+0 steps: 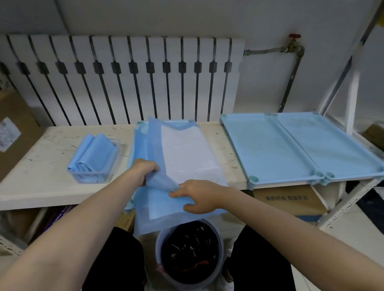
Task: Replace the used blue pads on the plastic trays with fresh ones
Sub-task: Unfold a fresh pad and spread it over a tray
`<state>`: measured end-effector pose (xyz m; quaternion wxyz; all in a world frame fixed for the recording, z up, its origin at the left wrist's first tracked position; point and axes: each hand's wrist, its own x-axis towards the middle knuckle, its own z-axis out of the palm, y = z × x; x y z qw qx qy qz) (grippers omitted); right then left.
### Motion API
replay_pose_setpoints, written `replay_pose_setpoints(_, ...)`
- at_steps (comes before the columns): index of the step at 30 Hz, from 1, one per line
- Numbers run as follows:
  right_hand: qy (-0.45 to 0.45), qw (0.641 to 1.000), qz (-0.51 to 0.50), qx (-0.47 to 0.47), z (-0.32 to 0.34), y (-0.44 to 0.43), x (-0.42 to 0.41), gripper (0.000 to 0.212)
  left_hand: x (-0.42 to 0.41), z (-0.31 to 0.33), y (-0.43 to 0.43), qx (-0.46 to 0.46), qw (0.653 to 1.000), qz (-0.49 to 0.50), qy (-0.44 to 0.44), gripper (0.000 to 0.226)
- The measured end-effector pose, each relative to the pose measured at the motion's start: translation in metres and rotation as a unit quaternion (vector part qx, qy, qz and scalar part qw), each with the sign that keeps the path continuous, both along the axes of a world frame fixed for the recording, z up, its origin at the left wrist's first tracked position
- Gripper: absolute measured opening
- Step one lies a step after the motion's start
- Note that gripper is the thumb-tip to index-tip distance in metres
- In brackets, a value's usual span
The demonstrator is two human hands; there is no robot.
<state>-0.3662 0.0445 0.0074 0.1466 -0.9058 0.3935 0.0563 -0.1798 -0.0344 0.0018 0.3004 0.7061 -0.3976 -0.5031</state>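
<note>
A blue pad with a white centre (186,154) lies half unfolded over a light blue plastic tray (140,123) in the middle of the table, its near edge hanging over the table front. My left hand (144,169) grips a folded-up blue flap of the pad. My right hand (198,195) rests on the pad's near part with its fingers against that flap. A stack of folded blue pads (96,156) sits in clear wrapping at the left. Two bare light blue trays (268,149) (333,144) lie side by side at the right.
A grey bin (188,254) with a black liner stands on the floor between my knees, below the hanging pad. A white radiator (123,75) runs along the wall behind the table. Cardboard boxes (292,199) sit under the table at the right and at the far left.
</note>
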Motion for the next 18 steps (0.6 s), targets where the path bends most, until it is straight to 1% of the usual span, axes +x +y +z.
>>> replay_pose_setpoints(2,0.004,1.0,0.0,0.024,-0.004,0.0,-0.002,0.048,0.003,-0.007,0.002,0.015,0.999,-0.009,-0.045,0.014)
replay_pose_setpoints(4,-0.007,0.999,-0.008,0.053,-0.007,-0.001,-0.004,0.038,0.008,-0.014,0.001,0.026,0.995,-0.019,-0.095,0.01)
replay_pose_setpoints(6,-0.025,0.996,-0.017,0.086,-0.005,-0.001,-0.005,0.028,0.014,-0.018,0.0,0.027,0.99,-0.034,-0.137,0.012)
replay_pose_setpoints(9,-0.042,0.992,-0.034,0.116,-0.003,-0.001,-0.003,0.027,0.019,-0.019,0.002,0.038,0.975,-0.068,-0.206,0.015)
replay_pose_setpoints(13,-0.052,0.991,-0.095,0.072,-0.004,-0.011,-0.005,0.029,0.018,-0.016,0.008,0.061,0.946,-0.12,-0.295,0.011)
replay_pose_setpoints(15,-0.06,0.988,-0.132,0.047,-0.005,-0.019,-0.011,0.028,0.017,-0.016,0.009,0.048,0.934,-0.129,-0.331,0.015)
replay_pose_setpoints(18,-0.078,0.978,-0.191,0.009,-0.012,-0.033,-0.023,0.027,0.019,-0.019,0.007,0.017,0.924,-0.13,-0.359,0.019)
